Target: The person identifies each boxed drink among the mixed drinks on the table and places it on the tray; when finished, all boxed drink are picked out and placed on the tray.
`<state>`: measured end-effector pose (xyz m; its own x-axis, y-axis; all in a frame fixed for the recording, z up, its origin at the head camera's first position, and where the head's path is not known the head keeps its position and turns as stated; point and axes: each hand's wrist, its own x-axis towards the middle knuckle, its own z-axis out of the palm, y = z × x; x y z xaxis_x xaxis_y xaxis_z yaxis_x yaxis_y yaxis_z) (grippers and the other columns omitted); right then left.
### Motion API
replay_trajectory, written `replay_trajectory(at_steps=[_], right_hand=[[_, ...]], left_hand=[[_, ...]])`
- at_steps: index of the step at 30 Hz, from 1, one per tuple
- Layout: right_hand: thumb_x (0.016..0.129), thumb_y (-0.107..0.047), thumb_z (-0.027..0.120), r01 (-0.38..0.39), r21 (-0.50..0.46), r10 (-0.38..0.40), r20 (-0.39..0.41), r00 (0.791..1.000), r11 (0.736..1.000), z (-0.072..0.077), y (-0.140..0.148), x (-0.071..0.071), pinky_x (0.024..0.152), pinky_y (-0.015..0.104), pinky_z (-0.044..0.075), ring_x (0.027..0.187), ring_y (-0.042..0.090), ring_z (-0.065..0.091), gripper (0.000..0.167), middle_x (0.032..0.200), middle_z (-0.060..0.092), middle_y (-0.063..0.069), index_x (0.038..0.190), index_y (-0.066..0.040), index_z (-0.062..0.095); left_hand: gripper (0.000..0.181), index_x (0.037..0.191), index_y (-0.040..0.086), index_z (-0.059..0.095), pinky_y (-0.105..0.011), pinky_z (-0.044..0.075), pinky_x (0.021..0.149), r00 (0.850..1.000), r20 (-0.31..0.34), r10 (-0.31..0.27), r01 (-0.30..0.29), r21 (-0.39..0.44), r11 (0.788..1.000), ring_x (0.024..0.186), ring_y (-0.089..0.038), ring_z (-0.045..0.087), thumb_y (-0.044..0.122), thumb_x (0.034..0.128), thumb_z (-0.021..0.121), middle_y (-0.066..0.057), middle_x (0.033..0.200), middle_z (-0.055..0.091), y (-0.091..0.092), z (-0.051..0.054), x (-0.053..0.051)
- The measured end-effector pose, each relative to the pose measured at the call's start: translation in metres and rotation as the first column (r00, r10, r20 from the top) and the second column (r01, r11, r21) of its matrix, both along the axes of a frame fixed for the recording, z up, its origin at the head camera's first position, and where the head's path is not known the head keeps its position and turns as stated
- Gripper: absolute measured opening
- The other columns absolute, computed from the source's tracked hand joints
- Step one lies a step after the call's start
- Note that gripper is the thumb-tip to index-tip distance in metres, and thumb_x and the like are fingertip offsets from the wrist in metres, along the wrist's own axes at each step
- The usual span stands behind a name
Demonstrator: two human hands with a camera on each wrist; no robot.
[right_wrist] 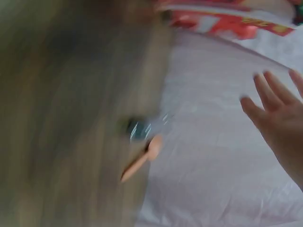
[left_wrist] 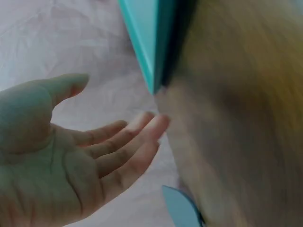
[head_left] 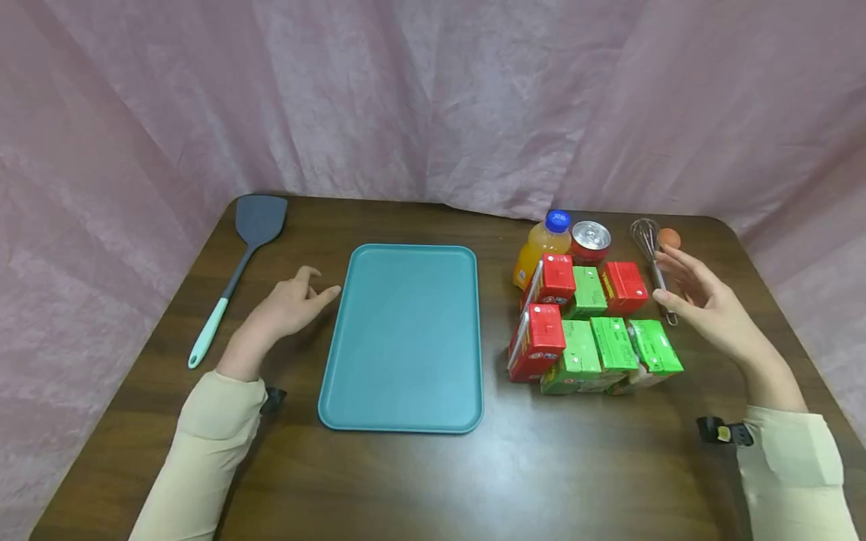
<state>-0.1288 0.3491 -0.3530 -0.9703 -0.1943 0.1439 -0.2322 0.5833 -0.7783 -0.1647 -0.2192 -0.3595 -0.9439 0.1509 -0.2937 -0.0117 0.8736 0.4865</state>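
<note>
My left hand hovers beside the left edge of a teal tray. Its fingers are loosely bent and hold nothing; in the left wrist view the palm and relaxed fingers show below the tray's corner. At the right, my right hand is above the table, by a metal whisk and a wooden spoon. From the head view the thumb overlaps the whisk's handle. In the right wrist view the fingers are extended with nothing between them, apart from the spoon, whose handle shows there.
Left of the whisk stand several red drink cartons and green drink cartons. Behind them are an orange juice bottle and a red can. A turner lies at the far left. A pink curtain hangs behind the table.
</note>
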Motion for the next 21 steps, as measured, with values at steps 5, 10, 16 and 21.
replay_trajectory(at_steps=[5,10,16,21], right_hand=[[0.083,0.005,0.065,-0.135,-0.076,0.140,0.060,0.988,0.988,0.001,-0.019,-0.009,0.092,0.008,0.037,0.121,-0.005,0.042,0.079,0.141,0.042,-0.007,0.147,-0.020,0.027],[0.082,-0.007,0.071,-0.085,-0.023,0.088,0.196,0.977,0.996,-0.004,-0.028,-0.012,0.075,0.017,0.051,0.099,-0.003,0.057,0.078,0.119,0.052,-0.012,0.146,-0.018,0.028],[0.082,-0.009,0.071,-0.109,-0.025,0.112,0.251,0.961,0.994,-0.005,-0.026,-0.017,0.072,0.021,0.053,0.092,0.000,0.061,0.069,0.109,0.056,-0.010,0.137,-0.002,0.030],[0.078,-0.010,0.075,-0.087,0.004,0.084,0.223,0.971,0.996,-0.004,-0.024,-0.022,0.070,0.019,0.053,0.088,-0.001,0.062,0.067,0.104,0.059,-0.016,0.133,-0.006,0.037]], left_hand=[[0.070,0.141,-0.004,0.019,-0.036,0.049,0.071,0.993,0.119,-0.007,-0.001,0.065,0.998,0.085,-0.028,0.060,0.047,0.0969,0.039,-0.023,0.106,0.056,0.011,-0.006,-0.006],[0.065,0.143,-0.004,0.010,-0.034,0.054,0.058,0.972,0.231,-0.052,0.021,0.135,0.991,0.061,-0.021,0.061,0.030,0.0986,0.044,-0.021,0.083,0.059,0.018,-0.015,-0.009],[0.054,0.141,-0.006,0.013,-0.032,0.054,0.057,0.956,0.268,-0.116,0.075,0.158,0.985,0.055,-0.019,0.061,0.009,0.0978,0.042,-0.019,0.081,0.055,0.017,-0.020,-0.008],[0.049,0.137,-0.009,0.016,-0.031,0.053,0.058,0.958,0.247,-0.144,0.108,0.152,0.982,0.058,-0.020,0.061,0.004,0.0971,0.041,-0.020,0.087,0.052,0.018,-0.022,-0.010]])
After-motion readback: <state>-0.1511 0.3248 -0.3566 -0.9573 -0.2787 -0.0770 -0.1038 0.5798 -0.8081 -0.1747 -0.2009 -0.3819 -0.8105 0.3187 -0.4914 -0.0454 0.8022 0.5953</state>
